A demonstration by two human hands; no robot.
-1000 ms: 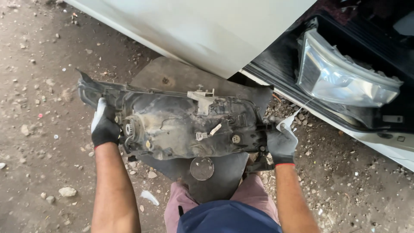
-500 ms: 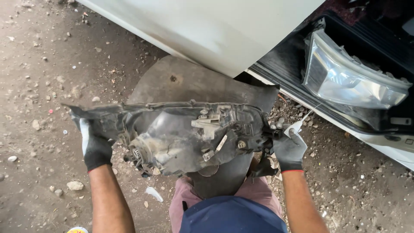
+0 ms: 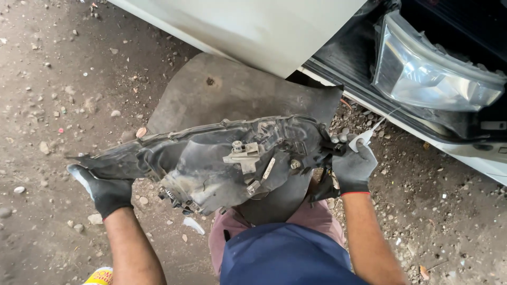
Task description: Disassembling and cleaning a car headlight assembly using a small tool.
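Beyond the fingers, a white car body panel point(image 3: 253, 31) spans the top. Up and right of them sits a mounted clear headlight point(image 3: 433, 79). A dusty grey liner panel point(image 3: 227, 95) lies between them on stony dirt ground point(image 3: 53, 105).

headlight housing point(image 3: 211, 163): dusty matt plastic | gloves point(image 3: 354, 169): knit cloth (coated)

The scene was in bright, even daylight, with soft shadows only. The white car panel point(image 3: 264, 31) was almost overexposed at the top, and the clear headlight lens point(image 3: 428, 79) showed pale glare. The dark headlight housing point(image 3: 222, 158) lay in mild shade. Everything was sharp; the gravel ground point(image 3: 58, 105) looked clear, without blur.
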